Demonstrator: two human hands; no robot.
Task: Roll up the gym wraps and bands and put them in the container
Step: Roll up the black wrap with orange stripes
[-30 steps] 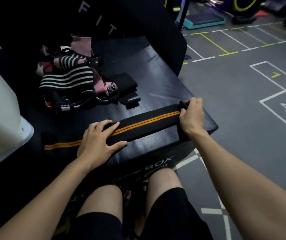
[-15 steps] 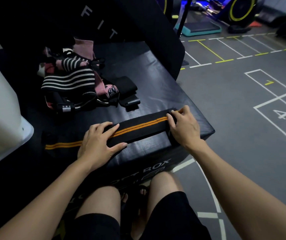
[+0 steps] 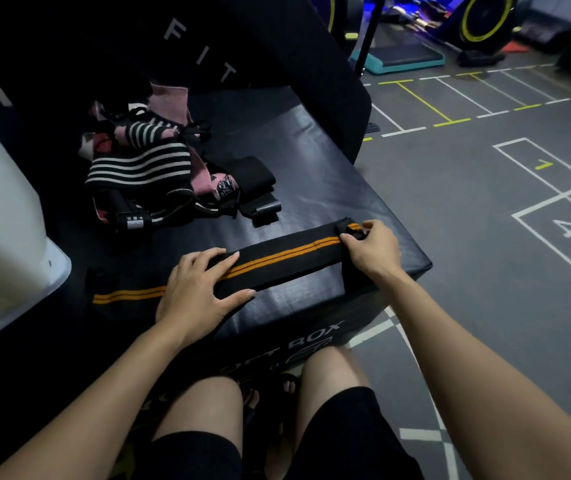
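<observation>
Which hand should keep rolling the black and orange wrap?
Probably the right hand: it pinches the wrap's folded end at the box's corner. The left hand lies flat, pinning the middle.

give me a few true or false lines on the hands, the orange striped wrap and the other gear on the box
1. The left hand lies flat on the orange-striped wrap. True.
2. The right hand is lifted clear of the wrap. False: its fingers pinch the wrap's right end, which is starting to curl.
3. The wrap is already inside the white container. False: it lies stretched across the black soft box.
4. A pile of striped and pink wraps sits behind the left hand. True.
</observation>
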